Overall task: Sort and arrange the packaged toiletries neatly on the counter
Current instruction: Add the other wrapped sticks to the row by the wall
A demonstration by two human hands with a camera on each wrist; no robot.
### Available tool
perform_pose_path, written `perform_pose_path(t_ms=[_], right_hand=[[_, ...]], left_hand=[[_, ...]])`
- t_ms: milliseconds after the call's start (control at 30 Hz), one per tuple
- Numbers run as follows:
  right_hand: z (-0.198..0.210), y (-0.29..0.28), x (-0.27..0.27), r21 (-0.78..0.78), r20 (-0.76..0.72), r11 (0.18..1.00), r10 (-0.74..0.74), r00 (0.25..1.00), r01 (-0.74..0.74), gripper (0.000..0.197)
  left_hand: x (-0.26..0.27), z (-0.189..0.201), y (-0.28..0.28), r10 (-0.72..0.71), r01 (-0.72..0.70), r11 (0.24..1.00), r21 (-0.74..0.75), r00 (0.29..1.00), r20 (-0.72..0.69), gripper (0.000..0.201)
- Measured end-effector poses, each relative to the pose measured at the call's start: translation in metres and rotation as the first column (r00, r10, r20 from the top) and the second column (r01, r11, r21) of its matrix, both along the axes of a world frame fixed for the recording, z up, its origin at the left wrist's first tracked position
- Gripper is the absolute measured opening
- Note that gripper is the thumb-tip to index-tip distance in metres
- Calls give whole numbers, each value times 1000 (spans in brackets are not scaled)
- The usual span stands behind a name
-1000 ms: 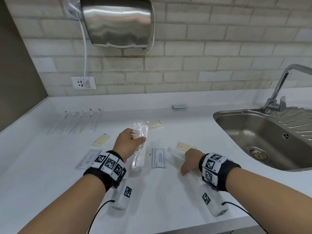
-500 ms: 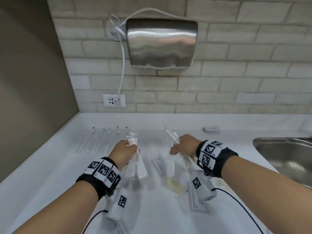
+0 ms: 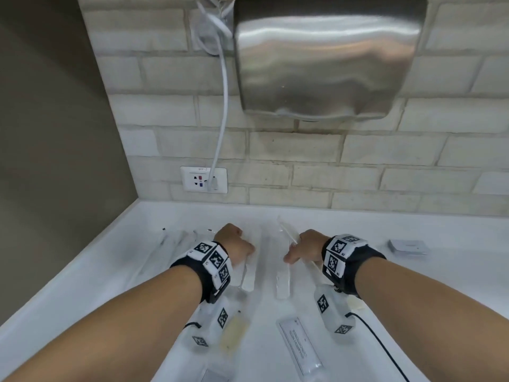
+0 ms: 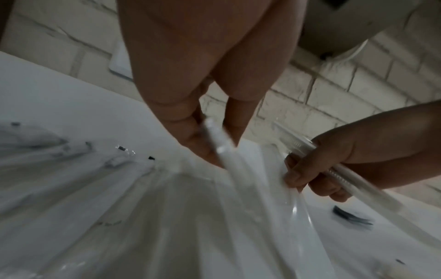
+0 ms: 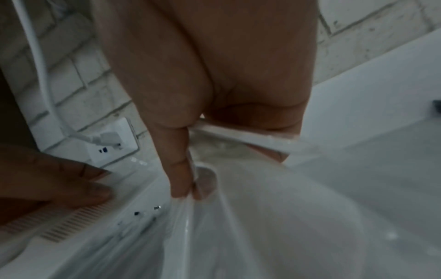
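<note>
My left hand [image 3: 238,248] pinches a clear-wrapped white comb [image 3: 248,279], and the packet hangs down from the fingers [image 4: 203,143]. My right hand [image 3: 298,250] grips a second wrapped comb [image 3: 283,283], its thumb and fingers [image 5: 183,185] closed on the plastic. Both packets are held side by side, a little apart, above the back part of the white counter [image 3: 82,285]. In the left wrist view the right hand [image 4: 317,169] shows with its comb [image 4: 358,181] running through the fist.
Several thin wrapped sticks [image 3: 176,239] lie in a row to the left of my left hand. A printed sachet [image 3: 298,346] and a yellowish sachet [image 3: 232,333] lie nearer me. A small flat pack [image 3: 407,247] sits back right. A hand dryer [image 3: 325,56] and a socket [image 3: 203,179] are on the brick wall.
My right hand lifted a wrapped comb off the counter. Both hands carried their packets forward and left toward the back wall, and the sink dropped out of view.
</note>
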State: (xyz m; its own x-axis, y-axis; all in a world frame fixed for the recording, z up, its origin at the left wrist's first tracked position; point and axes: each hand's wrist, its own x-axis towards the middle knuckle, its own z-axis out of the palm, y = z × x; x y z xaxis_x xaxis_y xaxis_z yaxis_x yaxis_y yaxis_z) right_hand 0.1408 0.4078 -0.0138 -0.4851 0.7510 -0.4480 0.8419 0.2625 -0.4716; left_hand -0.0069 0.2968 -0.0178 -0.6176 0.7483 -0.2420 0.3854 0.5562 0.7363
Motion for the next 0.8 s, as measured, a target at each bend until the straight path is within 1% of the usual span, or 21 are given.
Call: perform_pose_path(t_ms=[33,67,100,133,167,200,267,300,467,567,600,667,767,800], right_hand=[[-7,5,-2,-10,11,1000,-3,1000,3,47],[-12,10,-4,-13,7,1000,-9,1000,9,52],[-19,16,-6,-13,9,1000,-19,1000,19,54],[-25,21,-7,-12,6,1000,-21,1000,21,54],[-31,25,-9,-14,4,1000,-24,1000,24,54],[-37,29,-11,-14,-3,1000,-27,1000,27,54],[-45,36,-14,-4,-21,999,-37,999,37,53],[-49,38,-16,-2,-24,999,-36,999,36,52],[-62,44,-18,38,-32,999,-28,999,30,52],[-66,43,-19,31,-62,998,-45,997,47,59],[-67,43,-18,20,-84,998,-59,995,61,58],[-66,44,-15,-14,-137,996,-86,987,85,51],[-63,41,-10,-63,-177,990,-135,975,126,49],[-63,42,-8,-76,-181,988,-146,972,135,40]], left_hand=[[0,-3,7,0,0,1000,-22,1000,-11,19],[-1,-8,14,6,-8,999,-48,1000,-24,20],[-1,-11,20,4,-6,997,-73,1000,-29,25],[-3,-18,29,-7,3,994,-108,999,-41,22],[-3,-22,33,-26,18,990,-138,998,-61,12],[-4,-27,38,-32,20,986,-163,997,-70,14],[-7,-36,45,-26,10,982,-188,996,-83,37],[-7,-40,47,-26,8,979,-203,996,-85,42],[-13,-48,53,-27,-6,974,-227,989,-142,54],[-17,-51,55,-22,2,978,-208,995,-93,51],[-19,-53,55,-14,-2,981,-192,997,-80,50],[-21,-55,53,13,-26,986,-163,997,-78,49],[-21,-56,52,31,-46,987,-154,995,-94,53],[-20,-56,51,28,-45,986,-160,994,-109,53]])
